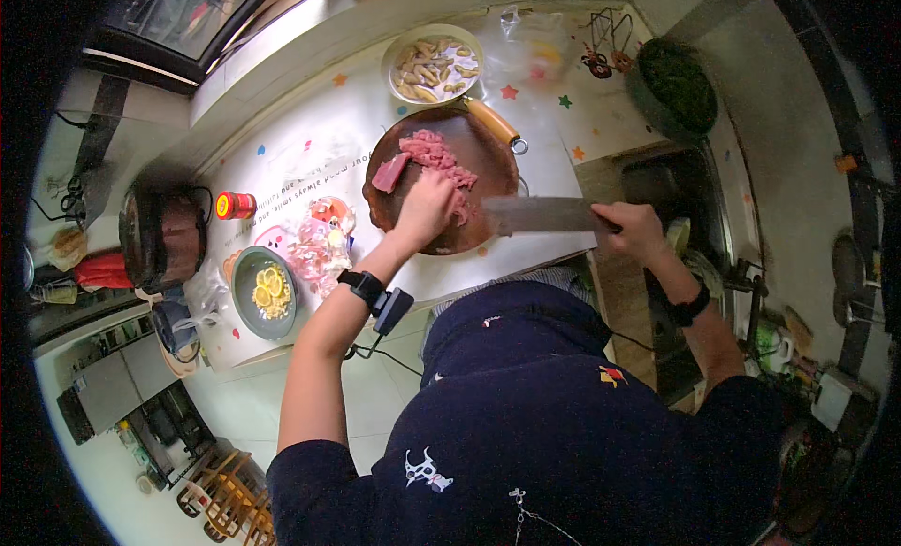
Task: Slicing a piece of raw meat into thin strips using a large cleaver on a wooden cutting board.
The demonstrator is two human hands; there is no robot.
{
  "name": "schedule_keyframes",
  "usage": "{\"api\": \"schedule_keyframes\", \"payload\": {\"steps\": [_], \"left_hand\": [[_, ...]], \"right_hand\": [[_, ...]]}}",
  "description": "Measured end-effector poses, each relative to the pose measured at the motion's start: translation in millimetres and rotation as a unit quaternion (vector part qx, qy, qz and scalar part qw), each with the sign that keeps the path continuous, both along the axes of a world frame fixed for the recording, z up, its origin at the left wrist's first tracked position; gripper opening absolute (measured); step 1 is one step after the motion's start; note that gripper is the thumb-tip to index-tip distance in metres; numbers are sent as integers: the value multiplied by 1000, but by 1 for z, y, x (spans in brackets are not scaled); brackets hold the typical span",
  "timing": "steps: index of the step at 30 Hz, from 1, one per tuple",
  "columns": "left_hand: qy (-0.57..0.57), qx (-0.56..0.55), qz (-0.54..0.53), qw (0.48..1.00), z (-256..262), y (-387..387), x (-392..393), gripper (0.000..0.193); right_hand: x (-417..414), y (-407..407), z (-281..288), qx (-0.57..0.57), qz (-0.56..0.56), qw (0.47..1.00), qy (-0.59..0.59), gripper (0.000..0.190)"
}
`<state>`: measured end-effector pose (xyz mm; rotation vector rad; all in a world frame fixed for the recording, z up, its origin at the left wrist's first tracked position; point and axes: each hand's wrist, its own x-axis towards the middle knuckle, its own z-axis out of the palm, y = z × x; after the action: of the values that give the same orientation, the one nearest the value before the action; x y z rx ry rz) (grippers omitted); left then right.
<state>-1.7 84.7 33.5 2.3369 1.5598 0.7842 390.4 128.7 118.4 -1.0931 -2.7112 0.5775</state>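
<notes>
A cleaver [542,214] is in my right hand [630,225], which grips its handle at the right. The blade is motion-blurred and reaches left over the edge of a round brown cutting board [486,148]. Sliced raw meat [429,148] lies in a band across the board, with an uncut piece [389,173] at its left. My left hand [428,204] rests with curled fingers at the lower end of the slices, touching them. Its fingertips are mostly hidden, so their hold on the meat cannot be told.
Behind the board stands a wooden-handled pan [387,78] of pale pieces in liquid. A grey bowl [243,313] holds lemon slices and chopped bits. Peelings [320,254], a red jar [236,205] and a bowl of greens [644,99] also stand on the counter.
</notes>
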Motion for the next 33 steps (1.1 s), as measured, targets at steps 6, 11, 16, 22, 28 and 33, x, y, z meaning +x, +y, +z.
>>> {"api": "schedule_keyframes", "payload": {"steps": [6,11,16,22,28,33], "left_hand": [[170,-102,-158,967,-22,-25,91,16],[272,-64,-112,954,-48,-28,123,12],[157,-179,-37,971,-8,-22,111,13],[81,-149,141,975,6,-13,44,31],[11,-56,137,989,-7,-24,50,41],[8,-12,124,992,-39,-29,26,22]], "right_hand": [[8,-7,-8,-21,-201,966,163,28],[-5,-11,-9,-52,-234,950,198,25],[-17,-14,-10,-42,-194,962,188,24],[-35,-15,-22,-103,-174,966,161,23],[-49,-16,-23,-120,-175,970,115,25],[-66,-18,-16,-174,-179,965,84,26]]}}
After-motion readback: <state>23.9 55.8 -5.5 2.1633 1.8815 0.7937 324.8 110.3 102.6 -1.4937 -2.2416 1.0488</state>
